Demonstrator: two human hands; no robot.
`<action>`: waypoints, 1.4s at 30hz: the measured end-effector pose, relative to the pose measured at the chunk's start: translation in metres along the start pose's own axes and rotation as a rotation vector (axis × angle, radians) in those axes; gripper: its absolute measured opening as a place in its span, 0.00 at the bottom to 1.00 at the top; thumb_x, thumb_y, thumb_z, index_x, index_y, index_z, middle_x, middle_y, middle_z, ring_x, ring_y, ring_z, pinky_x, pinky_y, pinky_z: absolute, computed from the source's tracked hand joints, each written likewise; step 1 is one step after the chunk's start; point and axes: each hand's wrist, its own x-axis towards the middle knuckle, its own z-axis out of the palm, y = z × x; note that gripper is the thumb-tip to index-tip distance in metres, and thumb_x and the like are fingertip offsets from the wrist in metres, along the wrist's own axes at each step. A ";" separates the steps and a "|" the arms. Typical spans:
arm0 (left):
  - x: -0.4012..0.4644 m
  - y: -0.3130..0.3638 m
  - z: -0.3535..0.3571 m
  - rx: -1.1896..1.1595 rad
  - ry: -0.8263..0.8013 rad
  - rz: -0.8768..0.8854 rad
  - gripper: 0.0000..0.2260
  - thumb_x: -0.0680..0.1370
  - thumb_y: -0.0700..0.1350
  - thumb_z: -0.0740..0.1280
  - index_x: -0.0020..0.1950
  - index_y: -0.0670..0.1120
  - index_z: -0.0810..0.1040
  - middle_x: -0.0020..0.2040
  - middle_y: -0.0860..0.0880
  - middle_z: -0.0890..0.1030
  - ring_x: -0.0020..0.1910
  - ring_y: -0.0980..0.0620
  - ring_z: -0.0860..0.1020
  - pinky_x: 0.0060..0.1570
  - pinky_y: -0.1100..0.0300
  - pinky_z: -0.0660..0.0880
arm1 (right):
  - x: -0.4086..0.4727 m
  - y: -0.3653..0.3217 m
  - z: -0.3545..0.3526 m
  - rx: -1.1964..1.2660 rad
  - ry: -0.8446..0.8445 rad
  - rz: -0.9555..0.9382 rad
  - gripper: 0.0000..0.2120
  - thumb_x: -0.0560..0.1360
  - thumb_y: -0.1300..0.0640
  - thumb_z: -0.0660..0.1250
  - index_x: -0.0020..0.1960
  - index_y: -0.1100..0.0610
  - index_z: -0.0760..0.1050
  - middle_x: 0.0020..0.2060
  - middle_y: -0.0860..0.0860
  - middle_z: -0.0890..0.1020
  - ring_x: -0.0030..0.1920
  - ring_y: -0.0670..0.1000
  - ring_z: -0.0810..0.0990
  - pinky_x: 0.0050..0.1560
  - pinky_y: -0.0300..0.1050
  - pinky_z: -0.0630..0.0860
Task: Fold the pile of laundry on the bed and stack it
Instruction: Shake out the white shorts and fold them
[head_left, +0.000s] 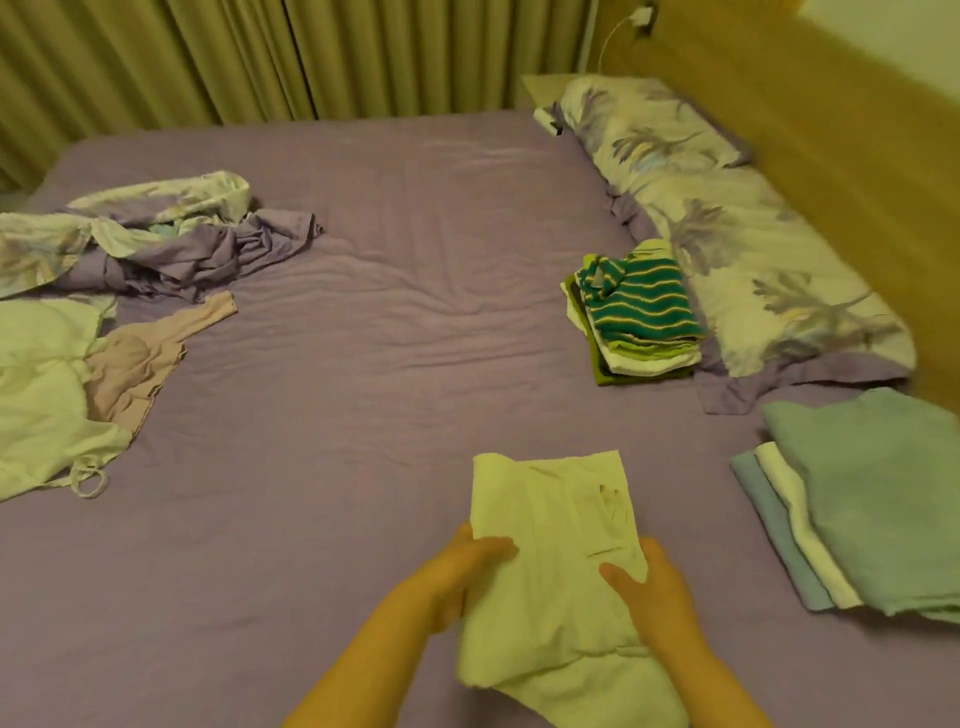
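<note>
Two bare hands hold a folded white garment (556, 561) above the near edge of a purple-sheeted bed (389, 291). The left hand (467, 577) grips its left edge; the right hand (649, 587) grips its right. A striped folded stack (634, 317) sits beside the floral pillow (727, 234); unfolded laundry (104, 291) lies far left.

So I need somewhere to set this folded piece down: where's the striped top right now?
In the head view, the striped top tops a small folded stack on the right side of the bed, right against the flowered pillow.
</note>
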 end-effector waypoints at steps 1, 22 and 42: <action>-0.007 0.012 0.011 0.109 -0.069 -0.014 0.30 0.71 0.48 0.71 0.71 0.54 0.63 0.63 0.50 0.75 0.60 0.46 0.76 0.56 0.48 0.76 | -0.007 0.001 -0.015 0.023 0.041 0.020 0.13 0.75 0.57 0.69 0.57 0.58 0.70 0.44 0.48 0.73 0.45 0.51 0.73 0.35 0.36 0.65; -0.047 0.136 0.337 0.519 -0.136 0.347 0.17 0.78 0.37 0.63 0.61 0.57 0.70 0.48 0.55 0.77 0.46 0.53 0.77 0.35 0.61 0.73 | -0.052 0.053 -0.343 0.650 0.408 0.052 0.12 0.77 0.68 0.61 0.56 0.56 0.73 0.48 0.51 0.78 0.49 0.53 0.76 0.50 0.47 0.73; 0.050 0.137 0.422 0.551 -0.267 0.109 0.29 0.78 0.40 0.64 0.74 0.59 0.57 0.59 0.48 0.75 0.52 0.45 0.79 0.42 0.52 0.81 | 0.097 0.103 -0.454 -0.095 0.261 -0.044 0.20 0.82 0.57 0.56 0.73 0.55 0.65 0.68 0.54 0.72 0.67 0.54 0.71 0.63 0.46 0.69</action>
